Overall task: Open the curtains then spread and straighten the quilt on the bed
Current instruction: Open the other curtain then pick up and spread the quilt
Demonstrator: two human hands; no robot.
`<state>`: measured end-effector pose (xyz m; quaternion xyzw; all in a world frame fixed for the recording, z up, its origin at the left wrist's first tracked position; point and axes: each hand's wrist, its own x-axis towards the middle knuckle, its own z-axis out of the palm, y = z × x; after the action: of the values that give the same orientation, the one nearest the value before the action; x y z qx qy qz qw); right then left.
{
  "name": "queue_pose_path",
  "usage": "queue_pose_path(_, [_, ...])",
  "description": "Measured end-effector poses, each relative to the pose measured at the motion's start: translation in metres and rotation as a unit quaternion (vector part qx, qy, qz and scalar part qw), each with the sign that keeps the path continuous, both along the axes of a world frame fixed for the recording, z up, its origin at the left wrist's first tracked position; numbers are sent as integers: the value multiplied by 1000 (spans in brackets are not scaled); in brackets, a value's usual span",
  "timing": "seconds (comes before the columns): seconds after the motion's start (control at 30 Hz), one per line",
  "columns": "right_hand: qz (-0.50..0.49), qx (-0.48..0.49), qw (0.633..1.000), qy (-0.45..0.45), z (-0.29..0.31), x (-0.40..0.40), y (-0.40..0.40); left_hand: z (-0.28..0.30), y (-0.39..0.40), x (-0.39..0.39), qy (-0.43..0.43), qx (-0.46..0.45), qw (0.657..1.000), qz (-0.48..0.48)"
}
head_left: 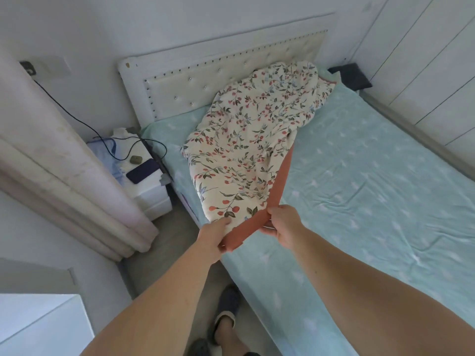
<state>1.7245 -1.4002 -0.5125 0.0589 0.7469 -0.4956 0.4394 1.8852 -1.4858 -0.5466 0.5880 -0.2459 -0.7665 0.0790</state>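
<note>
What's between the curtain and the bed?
In the head view, a white nightstand stands between the curtain and the bed, with a dark phone and black cable on top.

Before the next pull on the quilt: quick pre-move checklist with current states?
1. Left hand grips the quilt edge: ok.
2. Right hand pinches the orange border: ok.
3. Quilt spread flat: not ok, it lies bunched in a strip running from the headboard toward the hands.
4. Sheet to the right of the quilt bare for spreading: ok, only wrinkles show.
5. Curtain drawn aside: ok, it hangs gathered at the left; the window itself is out of view.
6. Cable and nightstand items apart from the quilt: ok.
</note>
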Motion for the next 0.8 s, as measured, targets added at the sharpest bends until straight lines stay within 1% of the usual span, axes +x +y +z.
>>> queue_pose_path(0.07, [2,13,1000,5,5,9,26,3,26,12,-11,12,1000,-20])
queue_pose_path(0.13, [12,23,1000,6,7,13,49,6,49,21,-18,14,1000,-21])
queue_pose_path(0.3, [13,42,999,25,11,9,97,12,94,28,16,29,999,29])
queue_pose_path(0.4, [11,54,998,36,8,-5,124,9,115,29,22,26,998,57])
queue_pose_path(0.5, [12,58,998,34,0,-23,156,4,143,26,10,3,998,68])
queue_pose_path(0.63, [27,54,998,20,-19,-42,202,4,191,15,1,-13,999,53])
queue_pose_path(0.8, [68,61,996,3,-51,-83,294,-5,294,-19,-56,-39,996,59])
